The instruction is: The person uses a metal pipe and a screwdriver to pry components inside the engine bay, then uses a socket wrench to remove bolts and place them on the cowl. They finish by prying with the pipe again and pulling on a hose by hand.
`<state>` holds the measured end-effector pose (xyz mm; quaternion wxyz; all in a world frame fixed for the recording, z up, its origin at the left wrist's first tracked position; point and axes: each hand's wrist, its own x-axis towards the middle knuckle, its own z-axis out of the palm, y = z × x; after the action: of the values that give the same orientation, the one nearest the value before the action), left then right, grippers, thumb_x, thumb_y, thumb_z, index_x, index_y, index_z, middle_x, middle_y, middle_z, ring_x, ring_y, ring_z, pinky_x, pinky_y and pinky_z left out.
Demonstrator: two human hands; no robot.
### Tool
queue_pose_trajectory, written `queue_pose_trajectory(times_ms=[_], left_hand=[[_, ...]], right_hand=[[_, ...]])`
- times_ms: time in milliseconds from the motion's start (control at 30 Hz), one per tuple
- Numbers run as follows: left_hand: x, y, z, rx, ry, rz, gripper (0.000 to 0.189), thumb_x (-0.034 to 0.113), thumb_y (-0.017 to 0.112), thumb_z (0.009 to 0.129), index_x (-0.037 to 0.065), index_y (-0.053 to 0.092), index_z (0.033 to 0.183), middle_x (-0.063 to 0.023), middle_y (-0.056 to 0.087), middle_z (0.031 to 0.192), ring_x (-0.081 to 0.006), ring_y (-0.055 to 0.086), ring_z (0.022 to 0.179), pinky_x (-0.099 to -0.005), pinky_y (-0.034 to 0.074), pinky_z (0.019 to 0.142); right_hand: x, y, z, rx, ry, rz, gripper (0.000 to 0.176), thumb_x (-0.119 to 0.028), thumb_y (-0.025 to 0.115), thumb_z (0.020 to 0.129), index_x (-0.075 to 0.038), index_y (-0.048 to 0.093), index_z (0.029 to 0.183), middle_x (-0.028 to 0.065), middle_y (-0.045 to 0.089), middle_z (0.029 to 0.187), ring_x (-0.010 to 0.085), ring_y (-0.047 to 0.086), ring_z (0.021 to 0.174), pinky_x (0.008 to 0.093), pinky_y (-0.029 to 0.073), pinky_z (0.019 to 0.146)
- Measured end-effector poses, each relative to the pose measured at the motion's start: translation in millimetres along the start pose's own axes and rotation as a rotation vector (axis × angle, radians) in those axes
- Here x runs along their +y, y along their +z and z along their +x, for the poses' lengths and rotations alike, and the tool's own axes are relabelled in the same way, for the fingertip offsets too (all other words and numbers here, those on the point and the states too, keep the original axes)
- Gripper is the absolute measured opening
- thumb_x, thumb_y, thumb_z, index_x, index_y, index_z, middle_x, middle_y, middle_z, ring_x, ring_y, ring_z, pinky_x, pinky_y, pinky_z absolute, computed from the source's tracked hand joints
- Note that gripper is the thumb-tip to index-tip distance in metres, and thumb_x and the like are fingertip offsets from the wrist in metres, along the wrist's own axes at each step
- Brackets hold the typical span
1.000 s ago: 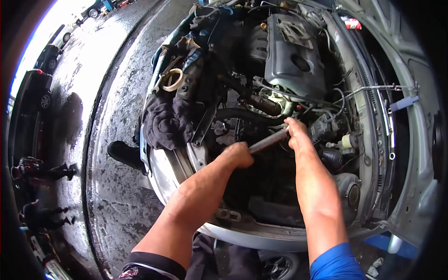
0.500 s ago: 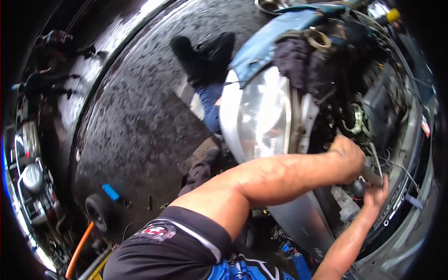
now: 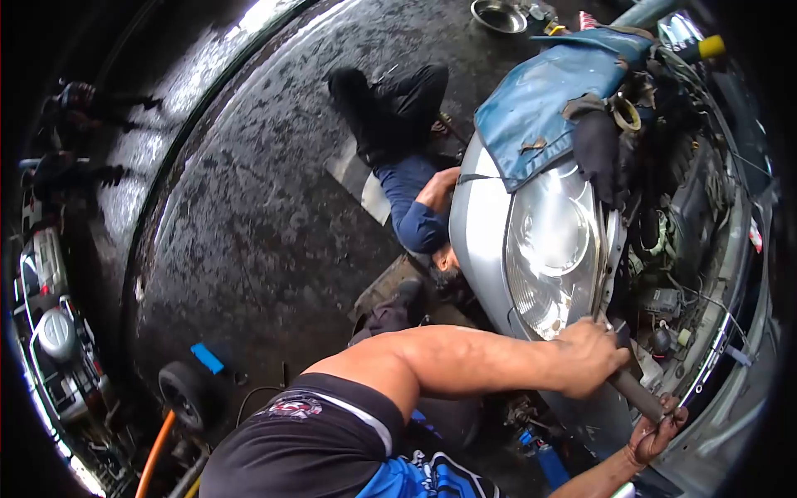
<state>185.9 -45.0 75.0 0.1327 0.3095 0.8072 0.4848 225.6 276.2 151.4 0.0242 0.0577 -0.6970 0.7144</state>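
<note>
Lower down than half a second ago, both hands and the dark bar (image 3: pixel 635 390) have been brought from beside the engine bay (image 3: pixel 689 207) to just under the headlight (image 3: pixel 552 249). From this it is judged that the bar is being pulled down hard, like a lever, and that the pull is only partly done. The left grip (image 3: pixel 589 357) is shut tight round the upper part of the bar. The right grip (image 3: pixel 656 433), just below it, is curled round the bar's lower end. The bar's top end is hidden behind the left grip. High above the left grip a blue cloth (image 3: pixel 548 91) is laid over the car's front. Far beyond it a person (image 3: pixel 398 141) is seen lying on the wet floor (image 3: pixel 249 232).
</note>
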Motion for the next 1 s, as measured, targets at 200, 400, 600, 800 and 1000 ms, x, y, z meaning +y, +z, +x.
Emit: queue_pose_trajectory(times_ms=[200,400,600,800,1000], left_hand=[[-32,10,-64,-0.119,0.008,-0.231,0.045,0.023,0.073,0.078,0.003,0.06,0.116,-0.0206,0.063,0.103,-0.0387,0.062,0.102,-0.0478,0.051,0.087],[-77,51,-86,-0.246,0.163,-0.311,0.042,0.018,0.073,0.077,-0.001,0.058,0.111,-0.0208,0.06,0.101,-0.0406,0.06,0.099,-0.047,0.049,0.087],[-123,84,-125,-0.361,0.004,-0.796,0.04,0.013,0.074,0.079,-0.002,0.06,0.114,-0.0217,0.065,0.108,-0.0362,0.064,0.102,-0.0419,0.049,0.09],[-182,115,-199,-0.478,0.09,-0.624,0.041,0.009,0.076,0.08,-0.002,0.061,0.116,-0.0156,0.069,0.099,-0.0294,0.069,0.09,-0.0373,0.053,0.081],[-162,160,-269,-0.714,0.368,-0.53,0.066,0.014,0.077,0.082,0.001,0.045,0.139,-0.0175,0.064,0.117,-0.0288,0.065,0.107,-0.0379,0.052,0.088]], right_hand=[[2,78,-28,-0.106,-0.133,-0.152,0.031,-0.005,0.063,0.077,-0.011,0.054,0.106,0.0077,0.05,0.086,0.0206,0.046,0.081,0.0359,0.042,0.078],[0,133,-33,-0.307,-0.183,-0.528,0.02,-0.004,0.074,0.075,-0.004,0.064,0.093,0.0087,0.064,0.084,0.0235,0.062,0.077,0.0378,0.048,0.069],[32,166,-72,-0.437,-0.285,-0.512,0.014,-0.007,0.071,0.084,-0.005,0.065,0.096,0.0081,0.063,0.088,0.0243,0.062,0.079,0.0351,0.049,0.067],[120,235,-210,-0.147,-0.48,-0.544,0.014,-0.008,0.071,0.085,-0.004,0.064,0.096,0.0077,0.061,0.088,0.0222,0.062,0.077,0.0342,0.049,0.067],[182,309,-348,0.426,-0.101,-0.432,0.013,-0.01,0.07,0.088,-0.006,0.062,0.098,0.0037,0.059,0.089,0.0139,0.058,0.078,0.0289,0.048,0.07]])
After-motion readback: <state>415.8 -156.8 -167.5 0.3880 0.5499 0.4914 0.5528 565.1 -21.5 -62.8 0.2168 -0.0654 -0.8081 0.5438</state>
